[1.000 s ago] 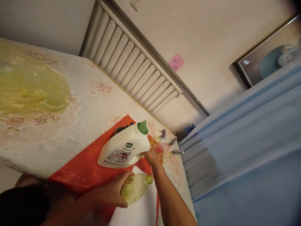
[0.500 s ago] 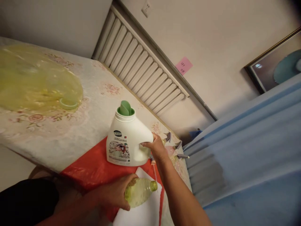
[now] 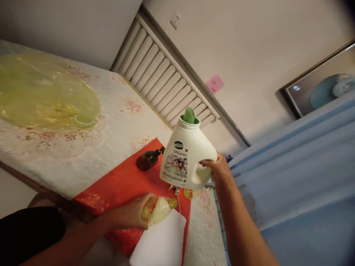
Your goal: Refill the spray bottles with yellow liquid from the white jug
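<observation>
Raised over the table, a white detergent jug (image 3: 177, 147) with a green pour spout stands nearly upright. My right hand (image 3: 219, 170) is closed round its handle. My left hand (image 3: 138, 212) grips a clear plastic bottle (image 3: 160, 211) with yellowish contents, tilted so its neck points right. Both are above a red sheet (image 3: 111, 184). A dark pump bottle (image 3: 148, 159) is on the sheet, left of the jug. White paper (image 3: 161, 242) lies below the plastic bottle. A nozzle with a thin tube (image 3: 177, 191) shows just under the jug.
At the left lies a large yellow plastic bag (image 3: 41, 92) with a pale green ring (image 3: 84, 120) at its edge. Behind the flowered tablecloth (image 3: 119, 125) is a radiator (image 3: 166, 70). A blue curtain (image 3: 291, 177) hangs at the right. An orange-yellow item (image 3: 188, 193) is near the jug's base.
My right hand has lifted the jug up and to the right, revealing the dark pump bottle. My left hand has shifted slightly up and left with the plastic bottle.
</observation>
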Demonstrator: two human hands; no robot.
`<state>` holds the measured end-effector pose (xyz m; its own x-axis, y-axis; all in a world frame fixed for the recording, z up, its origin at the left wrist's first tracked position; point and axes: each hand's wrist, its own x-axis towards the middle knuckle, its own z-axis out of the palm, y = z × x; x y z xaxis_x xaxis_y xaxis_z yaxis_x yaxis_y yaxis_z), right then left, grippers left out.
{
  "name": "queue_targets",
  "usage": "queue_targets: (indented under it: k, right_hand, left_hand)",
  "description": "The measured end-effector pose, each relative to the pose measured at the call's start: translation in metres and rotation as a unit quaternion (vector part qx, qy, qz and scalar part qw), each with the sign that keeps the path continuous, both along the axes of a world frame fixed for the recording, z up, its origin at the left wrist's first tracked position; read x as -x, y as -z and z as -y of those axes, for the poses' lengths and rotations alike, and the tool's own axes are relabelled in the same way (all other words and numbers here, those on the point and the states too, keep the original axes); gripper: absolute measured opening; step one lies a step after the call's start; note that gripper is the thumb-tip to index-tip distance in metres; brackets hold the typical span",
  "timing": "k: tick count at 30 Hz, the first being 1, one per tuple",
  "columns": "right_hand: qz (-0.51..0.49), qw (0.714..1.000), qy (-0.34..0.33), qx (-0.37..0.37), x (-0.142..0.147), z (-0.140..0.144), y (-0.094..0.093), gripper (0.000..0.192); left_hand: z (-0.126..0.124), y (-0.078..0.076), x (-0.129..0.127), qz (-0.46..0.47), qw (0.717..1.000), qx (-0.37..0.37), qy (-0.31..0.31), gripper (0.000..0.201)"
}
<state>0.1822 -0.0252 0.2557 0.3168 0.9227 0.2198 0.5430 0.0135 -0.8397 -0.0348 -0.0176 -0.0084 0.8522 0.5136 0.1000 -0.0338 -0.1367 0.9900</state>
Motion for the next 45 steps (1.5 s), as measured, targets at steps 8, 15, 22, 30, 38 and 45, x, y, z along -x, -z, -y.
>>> queue_targets:
  k: [8, 15, 22, 30, 38, 45]
  right_hand:
    - [0.089, 0.995, 0.019, 0.043, -0.035, 0.025, -0.01, 0.021]
    - [0.117, 0.988, 0.022, 0.099, -0.039, 0.041, -0.006, 0.022]
    - [0.158, 0.973, 0.022, 0.165, -0.04, 0.048, 0.007, 0.025]
    - [0.198, 0.956, 0.006, 0.215, -0.045, 0.051, 0.023, 0.025]
    - [0.234, 0.938, -0.01, 0.255, -0.039, 0.051, 0.029, 0.022]
    - [0.281, 0.922, -0.026, 0.264, -0.029, 0.052, 0.023, 0.017]
  left_hand:
    - [-0.019, -0.021, 0.015, 0.018, 0.994, 0.026, -0.105, 0.066]
    - [-0.039, -0.022, 0.022, -0.02, 0.973, -0.013, -0.231, 0.067]
    - [-0.053, 0.002, 0.014, -0.098, 0.951, -0.1, -0.274, 0.067]
    - [-0.057, 0.024, 0.013, -0.144, 0.936, -0.157, -0.28, 0.073]
    - [-0.051, -0.001, 0.015, -0.094, 0.949, -0.128, -0.272, 0.086]
    - [-0.053, -0.001, 0.014, -0.032, 0.959, -0.109, -0.26, 0.075]
